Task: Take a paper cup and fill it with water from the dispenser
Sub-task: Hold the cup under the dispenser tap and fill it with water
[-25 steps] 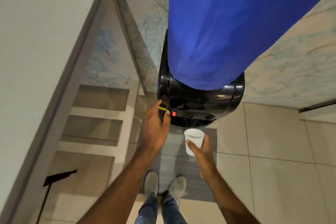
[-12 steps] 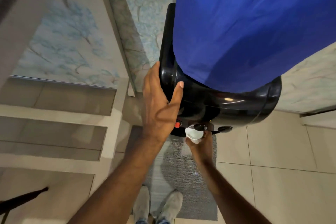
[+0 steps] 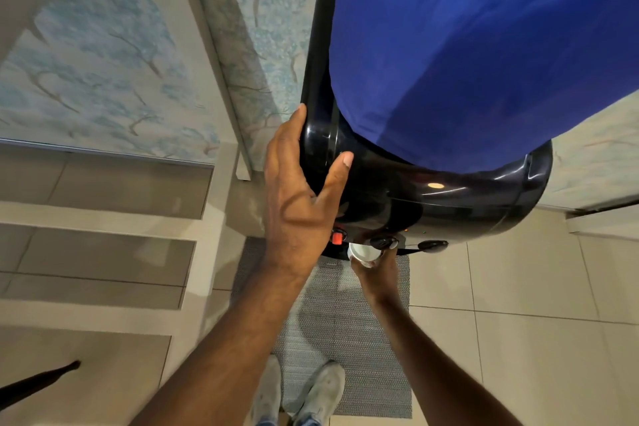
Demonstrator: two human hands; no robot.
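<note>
The black water dispenser stands before me, with a blue cloth covering the bottle on top. My left hand rests on the dispenser's left shoulder, fingers along its side and thumb on its top. My right hand holds a white paper cup under the black taps, its rim partly hidden by the tap. A red tap button sits just left of the cup.
A grey mat lies on the tiled floor under my shoes. Low shelves stand to the left, beside a wall with blue tree wallpaper. A dark rod tip pokes in at the lower left.
My left hand went from the tap buttons up onto the dispenser's shoulder. My right hand brought the cup from in front of the dispenser up under the taps. My view moved closer.
</note>
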